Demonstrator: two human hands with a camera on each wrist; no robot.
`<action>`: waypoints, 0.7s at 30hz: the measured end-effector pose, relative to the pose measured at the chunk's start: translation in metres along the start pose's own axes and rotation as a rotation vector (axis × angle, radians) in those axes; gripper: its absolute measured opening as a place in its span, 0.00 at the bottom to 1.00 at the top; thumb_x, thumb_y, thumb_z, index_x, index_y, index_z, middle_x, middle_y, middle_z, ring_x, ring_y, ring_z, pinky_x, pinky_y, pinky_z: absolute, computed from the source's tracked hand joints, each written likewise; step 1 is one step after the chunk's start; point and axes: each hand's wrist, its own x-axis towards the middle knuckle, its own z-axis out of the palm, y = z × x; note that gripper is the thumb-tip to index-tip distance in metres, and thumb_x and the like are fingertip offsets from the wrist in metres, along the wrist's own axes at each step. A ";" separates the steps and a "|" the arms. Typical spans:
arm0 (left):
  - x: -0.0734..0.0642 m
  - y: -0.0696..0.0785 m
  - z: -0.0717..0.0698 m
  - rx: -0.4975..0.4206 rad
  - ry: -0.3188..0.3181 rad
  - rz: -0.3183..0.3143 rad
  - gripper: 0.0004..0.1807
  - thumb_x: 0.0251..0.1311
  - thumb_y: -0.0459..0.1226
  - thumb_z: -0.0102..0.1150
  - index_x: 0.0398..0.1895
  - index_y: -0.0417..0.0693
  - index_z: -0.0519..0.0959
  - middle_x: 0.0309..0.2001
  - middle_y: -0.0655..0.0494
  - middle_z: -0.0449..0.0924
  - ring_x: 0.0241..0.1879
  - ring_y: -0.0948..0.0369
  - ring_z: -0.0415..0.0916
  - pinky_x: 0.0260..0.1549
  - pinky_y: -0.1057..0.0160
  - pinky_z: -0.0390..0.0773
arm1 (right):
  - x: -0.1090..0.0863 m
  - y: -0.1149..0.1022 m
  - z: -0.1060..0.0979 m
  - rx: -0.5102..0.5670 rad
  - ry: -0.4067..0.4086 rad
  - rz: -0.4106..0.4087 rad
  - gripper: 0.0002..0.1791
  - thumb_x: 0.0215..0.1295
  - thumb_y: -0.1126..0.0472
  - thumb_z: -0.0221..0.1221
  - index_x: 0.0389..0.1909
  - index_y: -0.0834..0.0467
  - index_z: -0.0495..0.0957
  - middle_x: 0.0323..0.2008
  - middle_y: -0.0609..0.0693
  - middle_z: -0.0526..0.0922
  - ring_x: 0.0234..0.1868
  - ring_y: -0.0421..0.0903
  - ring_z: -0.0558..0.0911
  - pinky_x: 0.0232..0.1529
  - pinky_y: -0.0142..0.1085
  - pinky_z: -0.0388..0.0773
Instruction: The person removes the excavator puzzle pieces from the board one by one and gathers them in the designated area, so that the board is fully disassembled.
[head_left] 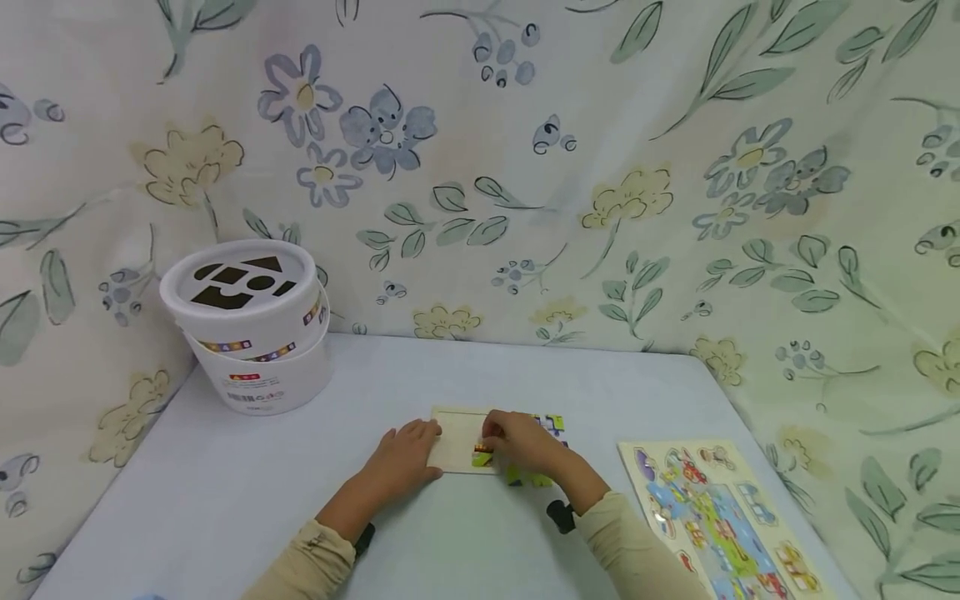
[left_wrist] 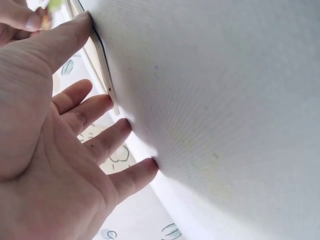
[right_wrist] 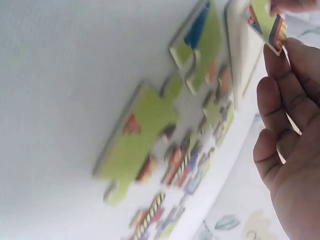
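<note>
A pale wooden puzzle tray (head_left: 453,442) lies flat on the white table. At its left edge rests my left hand (head_left: 405,458), thumb and fingers spread; the left wrist view shows the thumb (left_wrist: 75,37) against the tray's side and fingertips down on the table. My right hand (head_left: 521,442) pinches a green jigsaw puzzle piece (right_wrist: 265,20) with a red and yellow picture between thumb and fingers, over the tray's right part. Several loose puzzle pieces (right_wrist: 145,125), green with striped and coloured parts, lie right of the tray, partly hidden by the right hand in the head view.
A white lidded bucket (head_left: 251,325) with shaped holes in its lid stands at the back left. A colourful picture board (head_left: 712,517) lies at the right edge of the table. Behind the table hangs a floral cloth (head_left: 465,167).
</note>
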 end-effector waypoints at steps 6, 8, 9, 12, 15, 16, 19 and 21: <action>-0.006 -0.005 -0.009 -0.016 0.032 -0.006 0.32 0.58 0.45 0.67 0.62 0.42 0.67 0.63 0.45 0.70 0.67 0.49 0.62 0.61 0.36 0.62 | -0.019 0.025 -0.031 0.070 0.031 0.021 0.03 0.71 0.59 0.56 0.39 0.53 0.76 0.33 0.44 0.79 0.34 0.43 0.77 0.34 0.35 0.74; -0.007 -0.007 -0.013 -0.012 0.033 -0.018 0.32 0.58 0.44 0.67 0.62 0.42 0.67 0.63 0.45 0.70 0.67 0.49 0.62 0.61 0.36 0.61 | -0.026 0.038 -0.038 0.065 0.027 0.034 0.03 0.71 0.59 0.56 0.38 0.54 0.76 0.33 0.44 0.79 0.34 0.42 0.77 0.34 0.35 0.74; -0.008 -0.009 -0.014 -0.011 0.032 -0.027 0.32 0.58 0.44 0.67 0.62 0.42 0.68 0.64 0.45 0.70 0.67 0.49 0.62 0.61 0.36 0.61 | -0.029 0.044 -0.041 0.061 0.022 0.038 0.03 0.71 0.59 0.56 0.38 0.54 0.76 0.33 0.44 0.79 0.34 0.42 0.76 0.34 0.36 0.74; -0.011 -0.014 -0.017 -0.012 0.025 -0.048 0.32 0.58 0.44 0.68 0.62 0.42 0.68 0.64 0.45 0.70 0.67 0.48 0.62 0.61 0.35 0.61 | -0.035 0.056 -0.046 0.056 -0.004 0.032 0.04 0.70 0.59 0.56 0.37 0.55 0.77 0.32 0.45 0.79 0.34 0.42 0.76 0.35 0.36 0.72; -0.014 -0.017 -0.017 -0.012 0.025 -0.054 0.31 0.57 0.43 0.68 0.60 0.42 0.68 0.63 0.44 0.70 0.67 0.48 0.62 0.60 0.35 0.61 | -0.039 0.062 -0.045 0.059 -0.024 0.028 0.04 0.70 0.60 0.57 0.37 0.56 0.77 0.32 0.45 0.79 0.34 0.42 0.75 0.35 0.36 0.72; -0.014 -0.018 -0.016 -0.011 0.025 -0.055 0.31 0.57 0.43 0.68 0.60 0.42 0.68 0.63 0.44 0.70 0.67 0.48 0.63 0.60 0.35 0.61 | -0.040 0.064 -0.044 0.062 -0.031 0.032 0.04 0.69 0.60 0.58 0.37 0.56 0.77 0.32 0.45 0.79 0.34 0.42 0.75 0.35 0.35 0.72; -0.015 -0.020 -0.015 -0.008 0.027 -0.050 0.31 0.57 0.44 0.68 0.59 0.42 0.68 0.63 0.44 0.70 0.66 0.47 0.63 0.59 0.35 0.62 | -0.041 0.068 -0.040 0.067 -0.041 0.042 0.04 0.69 0.60 0.58 0.37 0.56 0.78 0.31 0.44 0.79 0.33 0.41 0.75 0.35 0.34 0.72; -0.015 -0.021 -0.015 -0.010 0.031 -0.048 0.31 0.57 0.44 0.68 0.60 0.42 0.68 0.63 0.44 0.70 0.66 0.47 0.63 0.59 0.35 0.62 | -0.041 0.069 -0.039 0.069 -0.045 0.047 0.04 0.69 0.60 0.58 0.37 0.56 0.78 0.31 0.44 0.79 0.33 0.40 0.75 0.36 0.34 0.72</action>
